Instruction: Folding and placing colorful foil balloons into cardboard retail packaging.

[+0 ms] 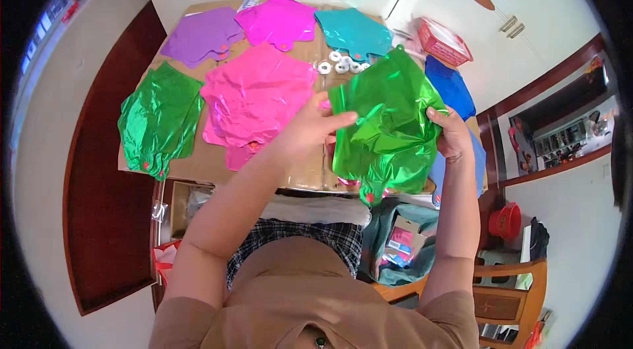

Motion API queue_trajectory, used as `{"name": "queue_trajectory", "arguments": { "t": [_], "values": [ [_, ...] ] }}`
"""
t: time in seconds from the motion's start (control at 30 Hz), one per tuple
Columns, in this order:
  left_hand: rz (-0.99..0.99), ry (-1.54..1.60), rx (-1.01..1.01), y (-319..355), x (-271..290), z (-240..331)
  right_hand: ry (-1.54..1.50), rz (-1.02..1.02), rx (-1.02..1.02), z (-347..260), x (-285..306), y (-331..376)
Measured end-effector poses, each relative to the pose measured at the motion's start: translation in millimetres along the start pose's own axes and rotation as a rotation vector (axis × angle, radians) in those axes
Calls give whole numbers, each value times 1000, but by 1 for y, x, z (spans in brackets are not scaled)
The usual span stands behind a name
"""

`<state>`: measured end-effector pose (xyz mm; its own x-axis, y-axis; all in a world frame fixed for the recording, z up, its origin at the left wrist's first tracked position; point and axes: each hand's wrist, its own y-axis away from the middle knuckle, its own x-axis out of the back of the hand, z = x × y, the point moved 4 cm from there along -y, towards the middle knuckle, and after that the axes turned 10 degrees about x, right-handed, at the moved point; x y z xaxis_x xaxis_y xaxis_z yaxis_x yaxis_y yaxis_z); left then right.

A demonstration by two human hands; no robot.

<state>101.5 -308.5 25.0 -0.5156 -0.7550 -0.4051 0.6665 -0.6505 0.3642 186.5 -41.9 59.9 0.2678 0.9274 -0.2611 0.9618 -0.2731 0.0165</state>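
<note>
In front of me I hold up a shiny green foil balloon, flat, with its tail and a red dot at the bottom. My left hand grips its left edge, thumb on the front and fingers partly hidden behind. At the right edge, my right hand pinches the foil between thumb and fingers. Left of it on the cardboard-topped table lies a pile of pink foil balloons. Farther left is a stack of green foil balloons with red-dotted tails.
Along the back lie purple, magenta and teal foil balloons. Several small white rolls sit before the teal ones. Blue foil balloons and a red basket are at right. Below hangs a teal bag with packages.
</note>
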Motion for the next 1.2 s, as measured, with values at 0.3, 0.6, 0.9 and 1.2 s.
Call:
{"name": "queue_trajectory", "arguments": {
  "t": [0.3,0.6,0.9,1.2],
  "values": [
    [244,-526,-401,-38,31,-22,615,39,-86,36,48,-41],
    [544,-977,-579,15,23,15,1183,-72,106,49,48,-75],
    [720,-833,-365,81,152,100,1875,-139,45,-1,-1,-64],
    [1067,-1122,-278,67,299,142,1386,-530,672,14,-282,-178]
  ]
}}
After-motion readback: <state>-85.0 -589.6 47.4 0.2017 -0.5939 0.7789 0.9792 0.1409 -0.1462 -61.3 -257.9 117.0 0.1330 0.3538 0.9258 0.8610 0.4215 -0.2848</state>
